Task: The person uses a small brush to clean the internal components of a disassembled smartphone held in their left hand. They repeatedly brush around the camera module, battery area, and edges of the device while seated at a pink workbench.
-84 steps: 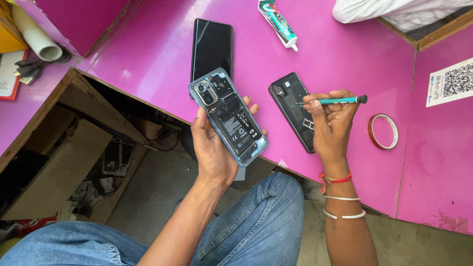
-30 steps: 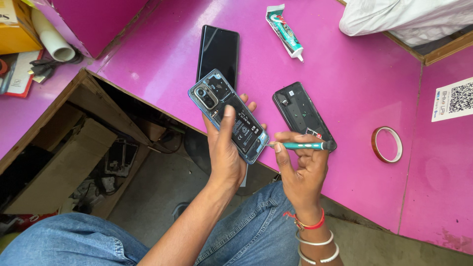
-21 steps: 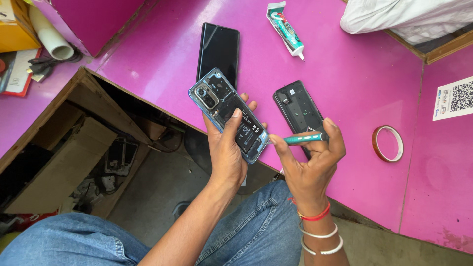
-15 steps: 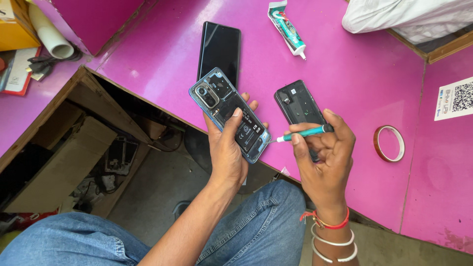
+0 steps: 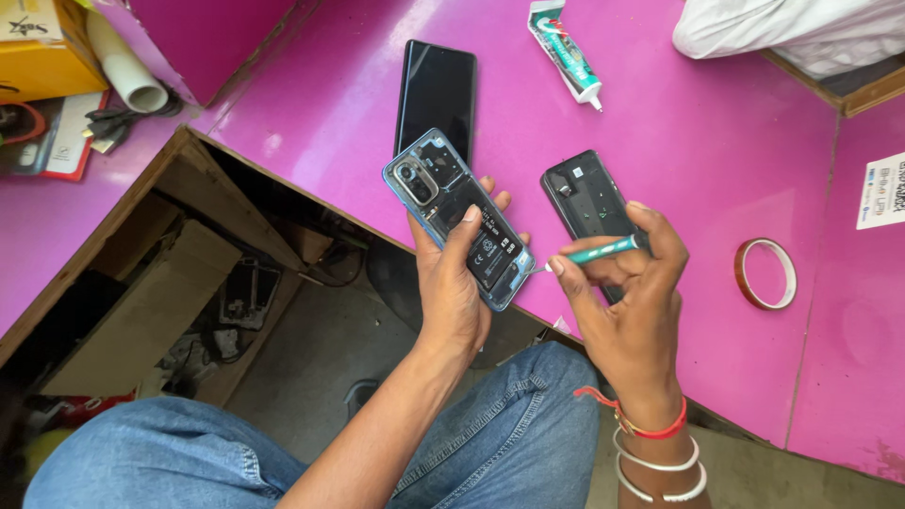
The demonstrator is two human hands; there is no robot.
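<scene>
While left hand point(image 5: 452, 292) grips opened phone point(image 5: 459, 219), screwdriver point(image 5: 594, 253) meets its edge.

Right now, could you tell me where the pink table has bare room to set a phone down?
Bare pink table lies left of the black phone, and between the glue tube and tape ring. It is crowded near the front edge, around the opened phone, back cover and both hands.
</scene>
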